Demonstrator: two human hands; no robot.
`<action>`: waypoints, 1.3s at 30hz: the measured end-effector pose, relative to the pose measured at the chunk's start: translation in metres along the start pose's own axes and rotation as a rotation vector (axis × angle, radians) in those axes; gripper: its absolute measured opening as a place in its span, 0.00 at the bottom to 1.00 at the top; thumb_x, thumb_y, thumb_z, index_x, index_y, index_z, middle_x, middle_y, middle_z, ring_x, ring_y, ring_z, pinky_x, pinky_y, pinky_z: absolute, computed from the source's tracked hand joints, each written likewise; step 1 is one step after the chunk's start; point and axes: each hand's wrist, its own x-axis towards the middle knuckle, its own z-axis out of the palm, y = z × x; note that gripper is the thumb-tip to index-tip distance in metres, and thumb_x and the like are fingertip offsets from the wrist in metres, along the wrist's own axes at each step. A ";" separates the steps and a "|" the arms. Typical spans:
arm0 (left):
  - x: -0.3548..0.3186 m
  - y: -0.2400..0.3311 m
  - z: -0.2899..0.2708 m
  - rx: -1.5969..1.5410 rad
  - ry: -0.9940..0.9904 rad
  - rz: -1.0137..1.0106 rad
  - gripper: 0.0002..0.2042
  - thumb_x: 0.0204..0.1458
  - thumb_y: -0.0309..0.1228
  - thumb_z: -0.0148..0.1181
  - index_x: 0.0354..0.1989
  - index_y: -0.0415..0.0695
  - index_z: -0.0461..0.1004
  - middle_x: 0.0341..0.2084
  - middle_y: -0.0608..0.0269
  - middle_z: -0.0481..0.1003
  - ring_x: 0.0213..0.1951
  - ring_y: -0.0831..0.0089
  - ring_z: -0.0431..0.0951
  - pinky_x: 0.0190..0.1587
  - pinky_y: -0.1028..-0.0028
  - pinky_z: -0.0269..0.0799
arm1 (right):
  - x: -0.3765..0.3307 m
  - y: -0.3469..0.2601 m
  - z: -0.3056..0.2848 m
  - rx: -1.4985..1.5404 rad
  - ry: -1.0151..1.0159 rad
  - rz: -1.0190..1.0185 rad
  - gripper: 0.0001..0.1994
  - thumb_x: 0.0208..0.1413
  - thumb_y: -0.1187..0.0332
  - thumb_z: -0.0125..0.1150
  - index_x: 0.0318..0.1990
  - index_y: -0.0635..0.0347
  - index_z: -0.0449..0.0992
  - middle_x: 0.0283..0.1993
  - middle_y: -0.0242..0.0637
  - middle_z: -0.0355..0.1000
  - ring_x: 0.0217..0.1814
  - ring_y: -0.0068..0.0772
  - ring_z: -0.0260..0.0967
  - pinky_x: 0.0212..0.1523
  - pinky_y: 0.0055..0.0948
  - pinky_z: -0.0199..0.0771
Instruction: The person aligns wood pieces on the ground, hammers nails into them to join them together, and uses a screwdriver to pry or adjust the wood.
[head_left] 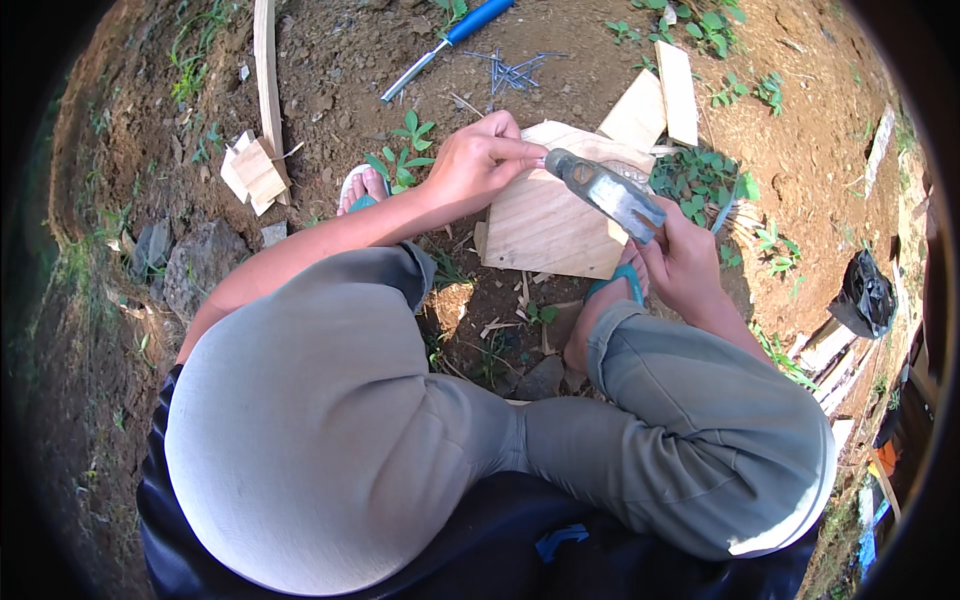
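Note:
My right hand (688,258) is closed around a claw hammer (606,188), whose metal head hangs over a pale wooden piece (550,225) with angled corners. The hammer's striking face is right by the fingertips of my left hand (485,162). Those fingers pinch what looks like a nail, mostly hidden by the hammer, at the far part of the wood. The wooden piece lies low between my feet; whether it rests on the ground or on other wood is hard to see.
Loose nails (515,72) and a blue-handled chisel (445,48) lie on the soil ahead. Flat wood offcuts (678,95) are at the far right, and more offcuts (258,175) with a long strip (268,80) at left. Rocks (200,265) and a black plastic bag (866,295) flank me.

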 end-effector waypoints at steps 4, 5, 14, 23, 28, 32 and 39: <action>0.001 -0.002 -0.003 0.017 0.002 -0.049 0.07 0.52 0.28 0.71 0.40 0.50 0.88 0.28 0.63 0.74 0.32 0.66 0.77 0.34 0.68 0.72 | 0.009 -0.009 -0.002 -0.158 -0.082 0.041 0.18 0.57 0.62 0.71 0.53 0.56 0.76 0.33 0.45 0.79 0.32 0.49 0.80 0.32 0.40 0.78; 0.002 -0.001 -0.002 -0.010 -0.004 -0.031 0.07 0.52 0.28 0.71 0.40 0.50 0.88 0.28 0.63 0.74 0.32 0.66 0.77 0.35 0.68 0.72 | 0.006 -0.007 -0.003 -0.109 -0.055 0.029 0.19 0.57 0.62 0.71 0.53 0.56 0.76 0.33 0.45 0.79 0.32 0.49 0.80 0.32 0.40 0.78; 0.000 0.000 0.002 -0.034 -0.018 -0.036 0.14 0.49 0.20 0.69 0.44 0.48 0.88 0.25 0.66 0.68 0.31 0.71 0.71 0.35 0.71 0.69 | 0.007 -0.007 -0.003 -0.112 -0.037 -0.036 0.18 0.57 0.61 0.71 0.52 0.57 0.76 0.29 0.44 0.77 0.29 0.49 0.78 0.29 0.40 0.75; 0.001 0.001 0.002 -0.031 0.006 -0.032 0.10 0.52 0.26 0.71 0.42 0.52 0.88 0.26 0.64 0.72 0.31 0.69 0.75 0.34 0.69 0.71 | 0.010 -0.008 -0.003 -0.076 -0.030 0.027 0.15 0.62 0.61 0.67 0.49 0.60 0.76 0.28 0.45 0.76 0.25 0.40 0.78 0.26 0.34 0.74; 0.001 0.007 -0.001 -0.044 -0.075 -0.062 0.11 0.51 0.27 0.73 0.43 0.50 0.88 0.26 0.67 0.68 0.32 0.72 0.70 0.35 0.73 0.68 | 0.013 -0.007 -0.003 0.270 0.048 0.284 0.16 0.64 0.57 0.67 0.45 0.64 0.76 0.24 0.38 0.75 0.25 0.28 0.76 0.26 0.30 0.71; -0.001 0.011 -0.005 -0.067 -0.023 -0.050 0.10 0.51 0.27 0.73 0.43 0.50 0.89 0.28 0.68 0.68 0.34 0.73 0.70 0.37 0.73 0.68 | 0.031 0.038 0.008 0.020 -0.002 0.397 0.24 0.56 0.53 0.74 0.46 0.67 0.77 0.28 0.38 0.73 0.30 0.33 0.69 0.38 0.34 0.73; -0.001 0.006 -0.002 -0.104 -0.074 -0.082 0.10 0.51 0.27 0.73 0.43 0.50 0.89 0.30 0.69 0.70 0.35 0.75 0.71 0.39 0.74 0.68 | 0.016 0.079 0.059 0.557 0.170 0.531 0.23 0.50 0.61 0.80 0.48 0.66 0.77 0.34 0.28 0.73 0.35 0.25 0.71 0.40 0.29 0.74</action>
